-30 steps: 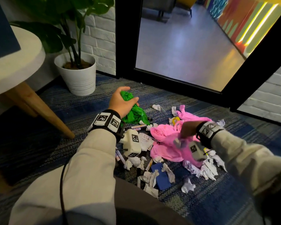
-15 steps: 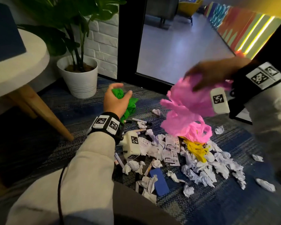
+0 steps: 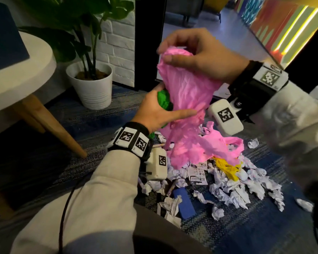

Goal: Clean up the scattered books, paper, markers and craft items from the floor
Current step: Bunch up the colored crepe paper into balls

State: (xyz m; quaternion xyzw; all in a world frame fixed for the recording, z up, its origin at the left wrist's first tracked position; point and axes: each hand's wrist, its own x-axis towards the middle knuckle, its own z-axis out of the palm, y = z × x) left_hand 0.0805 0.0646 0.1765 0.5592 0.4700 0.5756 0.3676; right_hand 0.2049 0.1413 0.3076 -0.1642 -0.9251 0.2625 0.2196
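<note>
- my right hand (image 3: 204,57) pinches the pink tissue (image 3: 187,99) top, tail hanging over the paper pile (image 3: 233,184)
- my left hand (image 3: 154,112) clutches green tissue (image 3: 163,101) (mostly hidden behind pink), fingers touching pink

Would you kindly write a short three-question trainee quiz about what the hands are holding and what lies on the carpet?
1. True or false: the right hand grips the crumpled pink tissue paper at its top.
2. Which colour is the crumpled wad in the left hand? A red, B green, C white.
3. Fill in: beneath the pink paper's tail lies a ___ crumpled piece among the white paper scraps.

Key: 1 true; 2 B; 3 yellow.
</note>
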